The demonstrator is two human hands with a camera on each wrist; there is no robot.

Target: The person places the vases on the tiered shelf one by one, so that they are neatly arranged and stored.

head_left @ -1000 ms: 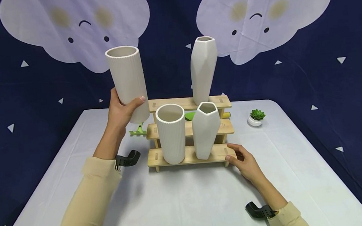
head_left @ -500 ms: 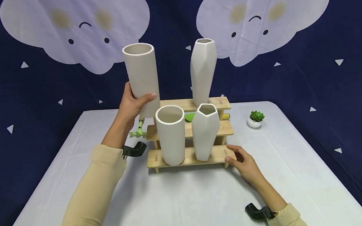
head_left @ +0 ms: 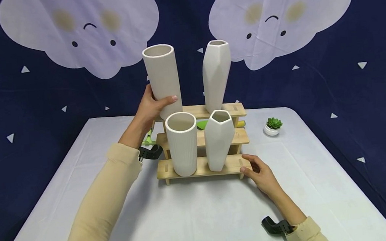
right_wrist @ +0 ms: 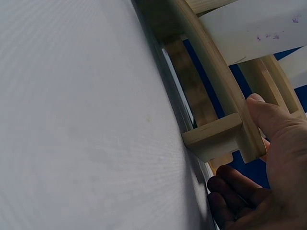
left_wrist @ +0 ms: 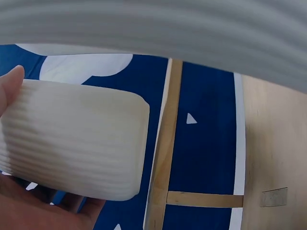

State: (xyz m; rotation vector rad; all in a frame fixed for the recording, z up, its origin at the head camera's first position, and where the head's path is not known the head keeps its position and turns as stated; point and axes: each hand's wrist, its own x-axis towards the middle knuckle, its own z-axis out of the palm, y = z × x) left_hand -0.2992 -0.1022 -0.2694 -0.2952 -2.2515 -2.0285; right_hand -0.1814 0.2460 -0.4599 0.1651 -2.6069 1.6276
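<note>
ribbed vase (head_left: pixel 162 79) held upright in left hand (head_left: pixel 151 108) above wooden shelf (head_left: pixel 233 165); right hand (head_left: pixel 261 174), fingers loosely curled, thumb pressing shelf's lowest step on counter (head_left: pixel 204 215).

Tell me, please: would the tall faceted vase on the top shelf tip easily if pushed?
Probably yes: the tall faceted vase looks narrow-based, high and visibly leaning on the wooden step shelf. It seems rigid ceramic, so likely fragile if it falls. Its matte surface may give fair grip.
</note>
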